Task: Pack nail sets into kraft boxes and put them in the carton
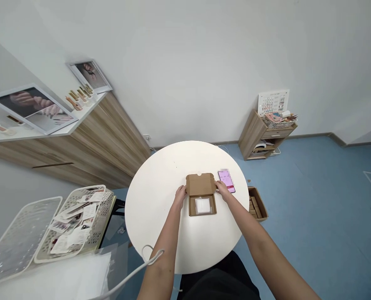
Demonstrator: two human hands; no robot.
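A small brown cardboard box (200, 183) lies on the round white table (154, 179), its lid raised and leaning away from me. Inside its tray sits a white, rectangular, wrapped-looking packet (203, 205). My left hand (181, 195) grips the left edge of the lid, near the fold. On the opposite side, my right hand (222, 189) holds the lid's right edge with bent fingers. Some fingertips are hidden behind the cardboard. Just beyond my right hand lies a phone (226, 180) with a pink screen.
On the floor right of the table stands an open carton (260, 204) holding several small brown boxes. White baskets (79, 225) with packets are at the left, and a white cable (132, 273) crosses near my left forearm. A wooden cabinet (263, 135) stands by the wall.
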